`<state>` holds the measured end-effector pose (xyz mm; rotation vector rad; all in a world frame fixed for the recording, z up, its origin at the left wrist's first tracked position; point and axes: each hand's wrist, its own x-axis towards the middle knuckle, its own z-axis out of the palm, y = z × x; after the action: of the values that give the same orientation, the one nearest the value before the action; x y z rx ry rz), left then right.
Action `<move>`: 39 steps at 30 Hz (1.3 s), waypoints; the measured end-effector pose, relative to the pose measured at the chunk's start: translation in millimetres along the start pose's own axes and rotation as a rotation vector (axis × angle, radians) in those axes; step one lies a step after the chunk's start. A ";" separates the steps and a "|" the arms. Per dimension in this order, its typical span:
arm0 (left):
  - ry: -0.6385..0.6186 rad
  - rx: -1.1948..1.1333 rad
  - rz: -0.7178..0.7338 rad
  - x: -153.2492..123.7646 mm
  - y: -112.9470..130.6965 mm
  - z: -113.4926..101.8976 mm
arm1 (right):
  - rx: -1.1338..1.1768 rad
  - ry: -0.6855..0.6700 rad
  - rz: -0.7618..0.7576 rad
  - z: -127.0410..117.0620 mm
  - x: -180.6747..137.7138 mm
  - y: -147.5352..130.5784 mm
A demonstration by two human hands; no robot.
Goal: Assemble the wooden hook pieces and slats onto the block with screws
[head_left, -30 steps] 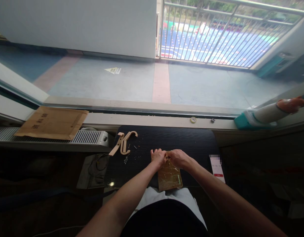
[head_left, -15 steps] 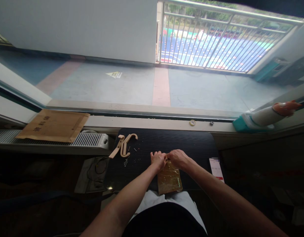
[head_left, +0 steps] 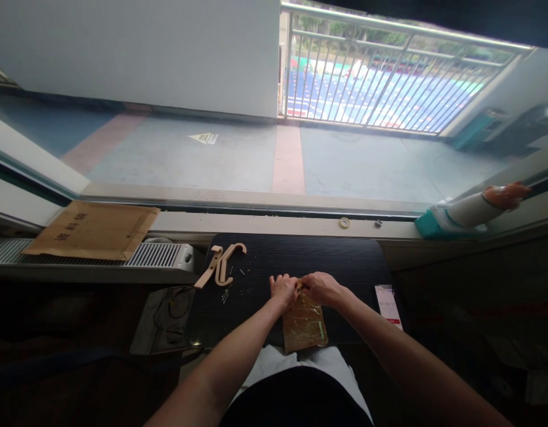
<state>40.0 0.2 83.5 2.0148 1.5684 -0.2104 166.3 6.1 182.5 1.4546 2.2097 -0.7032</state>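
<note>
My left hand (head_left: 285,290) and my right hand (head_left: 322,289) meet over the dark tabletop, fingers curled close together. A small tan bit shows between them; what they pinch is mostly hidden. Below the hands lies a flat brown board-like piece (head_left: 304,326) with a glossy, plastic-like surface, its upper end covered by the fingers. Left of my hands are a curved pale wooden hook piece (head_left: 221,273) and a straighter wooden piece with dark holes (head_left: 208,271). Several screws (head_left: 225,295) lie near them.
The black table (head_left: 292,252) stands against the windowsill. A phone (head_left: 388,305) rests at its right edge. On the sill are a tape roll (head_left: 344,223) and a teal container (head_left: 436,222). A brown paper envelope (head_left: 94,231) covers part of the radiator (head_left: 167,256).
The camera view has shifted slightly. My right hand has turned a little, and more of the tan bit shows between my hands. The wooden pieces and screws stay put.
</note>
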 end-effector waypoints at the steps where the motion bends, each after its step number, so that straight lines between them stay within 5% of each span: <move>1: 0.006 -0.002 0.002 0.0 -0.4 0.7 | -0.026 0.000 -0.010 -1.4 -0.4 -1.5; 12: 0.004 0.005 0.007 -0.3 -0.4 0.9 | -0.086 0.010 -0.008 11.1 8.2 -6.4; 39: -0.015 -0.014 0.003 -0.4 -0.1 -1.1 | -0.063 -0.005 0.016 -2.3 3.3 -2.7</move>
<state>39.5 0.5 84.6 2.0007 1.5531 -0.2126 162.4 9.0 182.9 1.4363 2.1939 -0.6251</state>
